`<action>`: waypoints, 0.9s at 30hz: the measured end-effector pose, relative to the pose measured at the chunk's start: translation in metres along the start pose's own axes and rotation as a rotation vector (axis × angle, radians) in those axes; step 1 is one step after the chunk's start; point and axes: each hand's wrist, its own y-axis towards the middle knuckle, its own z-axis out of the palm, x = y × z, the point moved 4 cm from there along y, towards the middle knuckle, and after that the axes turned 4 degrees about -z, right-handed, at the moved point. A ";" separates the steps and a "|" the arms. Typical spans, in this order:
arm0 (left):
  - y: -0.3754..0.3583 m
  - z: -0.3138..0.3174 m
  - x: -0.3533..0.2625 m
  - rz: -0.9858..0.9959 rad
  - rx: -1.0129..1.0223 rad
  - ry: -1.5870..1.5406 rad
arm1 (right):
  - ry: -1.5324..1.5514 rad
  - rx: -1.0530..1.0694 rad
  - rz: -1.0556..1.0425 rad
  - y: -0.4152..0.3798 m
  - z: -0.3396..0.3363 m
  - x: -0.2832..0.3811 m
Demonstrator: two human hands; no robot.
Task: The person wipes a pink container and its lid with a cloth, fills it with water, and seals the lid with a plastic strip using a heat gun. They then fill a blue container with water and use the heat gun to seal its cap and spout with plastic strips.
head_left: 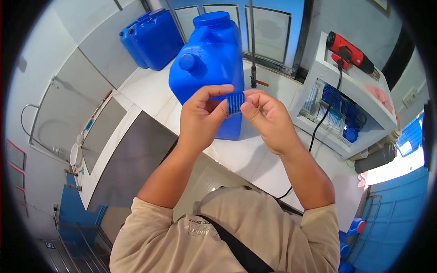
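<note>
Between my two hands is a blue printed shrink seal with pale stripes. The fingers and thumb of my left hand pinch its left edge. At its right edge, the thumb and fingertips of my right hand are closed on it. Just behind them a large blue water jug stands upright on the white tiled counter. It has a wide blue cap on top and a smaller spout cap low on its shoulder. My hands hide part of the jug's front.
On a white shelf unit at right lies a red heat gun, its black cord trailing over the counter. Inside are more blue seals. More blue jugs stand at the back left. A sink faucet is far left.
</note>
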 end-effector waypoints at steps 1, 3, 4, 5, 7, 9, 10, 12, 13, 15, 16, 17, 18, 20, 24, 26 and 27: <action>0.001 -0.003 0.006 -0.060 -0.031 -0.152 | 0.001 0.010 0.002 0.002 0.003 -0.002; 0.002 -0.011 0.016 -0.117 -0.067 -0.304 | 0.026 -0.031 0.042 0.004 0.009 -0.006; 0.002 -0.020 0.010 0.138 -0.103 0.024 | 0.027 -0.025 0.041 0.005 0.011 -0.006; 0.000 -0.022 0.002 0.390 -0.134 0.355 | -0.005 -0.002 -0.007 0.004 0.014 -0.003; 0.002 -0.022 0.008 0.282 -0.127 0.224 | -0.036 0.017 -0.057 0.007 0.017 -0.002; 0.004 -0.023 0.009 0.168 -0.112 0.086 | 0.035 -0.015 -0.076 0.010 0.019 -0.004; 0.006 -0.025 0.013 -0.191 -0.054 -0.149 | 0.032 -0.022 -0.075 0.011 0.018 -0.003; 0.004 -0.023 0.015 -0.553 0.013 -0.382 | -0.211 -0.016 -0.040 0.014 0.017 -0.001; 0.006 -0.028 0.010 -0.464 -0.018 -0.346 | -0.412 0.003 -0.169 0.017 0.014 0.014; 0.015 -0.049 -0.002 -0.280 -0.165 -0.251 | -0.836 -0.093 -0.392 0.029 -0.010 0.054; 0.024 -0.067 -0.006 -0.187 -0.225 -0.188 | -1.058 -0.219 -0.483 0.042 -0.036 0.079; 0.033 -0.084 -0.017 -0.088 -0.271 0.004 | -1.148 -0.383 -0.490 0.055 -0.070 0.103; 0.042 -0.100 -0.024 -0.059 -0.319 0.216 | -1.390 -0.483 -0.400 0.079 -0.126 0.121; 0.062 -0.118 -0.028 -0.135 -0.275 0.361 | -1.783 -0.709 -0.100 0.111 -0.236 0.154; 0.084 -0.125 -0.016 -0.198 -0.199 0.339 | -1.233 -0.859 0.387 0.106 -0.304 0.141; 0.089 -0.121 -0.016 -0.201 -0.085 0.412 | -0.602 -0.748 0.421 0.098 -0.284 0.127; 0.088 -0.115 -0.021 -0.194 -0.083 0.414 | -0.647 -0.728 0.402 0.106 -0.299 0.114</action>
